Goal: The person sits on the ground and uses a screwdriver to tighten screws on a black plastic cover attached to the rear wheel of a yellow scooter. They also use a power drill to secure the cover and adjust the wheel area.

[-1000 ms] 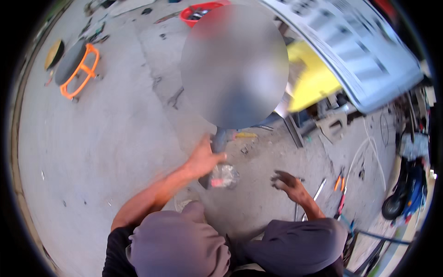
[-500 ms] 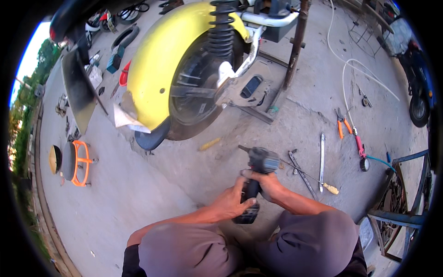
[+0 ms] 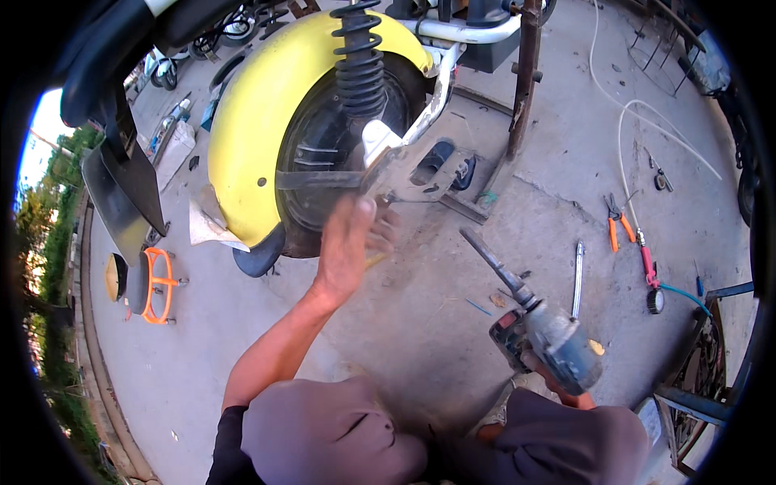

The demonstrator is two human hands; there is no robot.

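Note:
My right hand (image 3: 575, 398) grips a cordless impact driver (image 3: 564, 346) over my right knee. Its long bit points up and left. The tool covers most of that hand. My left hand (image 3: 343, 252) is raised and empty, fingers spread and somewhat blurred, just below a grey metal bracket (image 3: 414, 174). I cannot tell whether the fingertips touch it. That bracket sits beside the wheel (image 3: 311, 153) of a scooter with a yellow fender (image 3: 246, 137) and a black coil spring (image 3: 360, 77).
Right of the driver lie a long metal wrench (image 3: 578, 279), orange-handled pliers (image 3: 618, 224) and a pink-handled air gauge (image 3: 651, 271) on a pale hose. A rusty post (image 3: 524, 97) stands behind the bracket. An orange-framed stool (image 3: 164, 285) lies at left.
My left hand has left the driver and reached up toward the bracket. The driver has swung right and nearer in my right hand. The view has shifted slightly.

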